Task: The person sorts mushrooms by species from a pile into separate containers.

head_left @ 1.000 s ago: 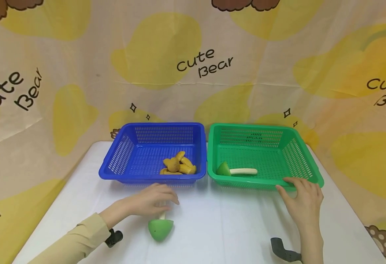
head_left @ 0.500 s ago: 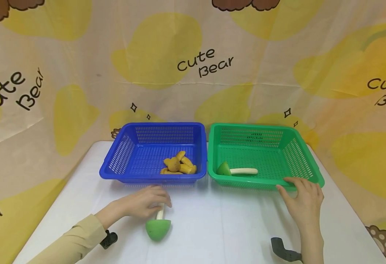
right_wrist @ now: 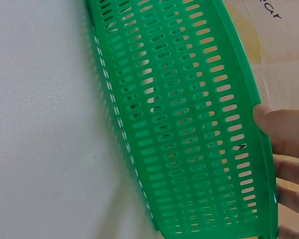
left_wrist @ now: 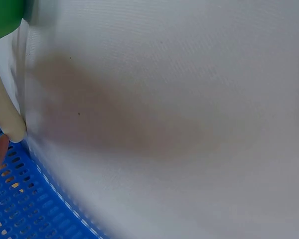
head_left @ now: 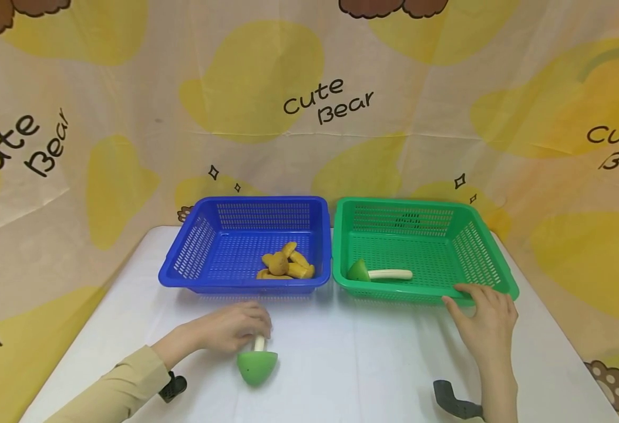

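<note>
A toy mushroom [head_left: 257, 368] with a green cap and white stem lies on the white table in front of the blue basket, cap toward me. My left hand [head_left: 230, 326] comes from the left, fingers curled over the stem. In the left wrist view the pale stem [left_wrist: 5, 113] shows between the fingertips, close by the basket wall; most of that hand is out of frame. My right hand [head_left: 486, 320] grips the near rim of the green basket [head_left: 394, 292], thumb [right_wrist: 276, 122] outside and fingers over the rim. Inside lies another green-capped mushroom [head_left: 359, 271].
The blue basket [head_left: 246, 283] stands beside the green one at the back of the table [head_left: 336, 364]. Several brown mushrooms [head_left: 279, 264] lie in its near right corner. A patterned cloth [head_left: 404, 88] hangs behind. Dark straps [head_left: 454, 402] show at both wrists.
My left hand has drawn slightly left and its fingers have come in round the stem. The mushroom shifted a little left, then back. The right hand stays on the rim.
</note>
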The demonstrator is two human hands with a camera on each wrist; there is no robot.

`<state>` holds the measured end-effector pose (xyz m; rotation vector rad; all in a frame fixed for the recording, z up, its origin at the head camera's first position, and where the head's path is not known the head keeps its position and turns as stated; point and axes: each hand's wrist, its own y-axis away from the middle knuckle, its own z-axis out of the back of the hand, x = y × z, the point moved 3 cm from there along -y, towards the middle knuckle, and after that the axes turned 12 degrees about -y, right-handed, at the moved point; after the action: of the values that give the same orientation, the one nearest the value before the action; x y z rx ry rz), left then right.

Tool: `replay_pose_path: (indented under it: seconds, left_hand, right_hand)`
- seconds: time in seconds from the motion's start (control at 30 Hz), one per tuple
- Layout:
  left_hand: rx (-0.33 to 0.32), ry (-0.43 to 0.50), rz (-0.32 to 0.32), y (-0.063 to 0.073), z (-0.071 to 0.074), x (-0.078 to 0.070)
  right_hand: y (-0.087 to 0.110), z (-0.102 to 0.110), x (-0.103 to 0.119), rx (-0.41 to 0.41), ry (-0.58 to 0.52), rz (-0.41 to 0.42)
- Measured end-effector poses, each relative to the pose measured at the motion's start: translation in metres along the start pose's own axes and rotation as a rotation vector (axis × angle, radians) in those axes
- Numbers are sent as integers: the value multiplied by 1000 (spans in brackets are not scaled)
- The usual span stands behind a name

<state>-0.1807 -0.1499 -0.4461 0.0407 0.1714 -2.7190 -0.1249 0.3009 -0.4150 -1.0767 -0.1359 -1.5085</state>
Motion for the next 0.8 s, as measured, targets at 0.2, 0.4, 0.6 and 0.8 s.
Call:
replay_pose_path:
  seconds: [0.2, 0.4, 0.6, 0.8]
  left_hand:
    - [-4, -28, -12, -1, 0, 0]
    - [-23, -62, -34, -2, 2, -1]
    - [-78, -114, -50, -7, 7, -6]
    - [-170, -195, -78, -19, 13, -15]
  right_hand:
    - [0, 0, 0, 0, -5, 5]
    - [0, 0, 0, 0, -4, 7]
    - [0, 0, 0, -8, -8, 12]
    - [1, -1, -1, -11, -7, 14]
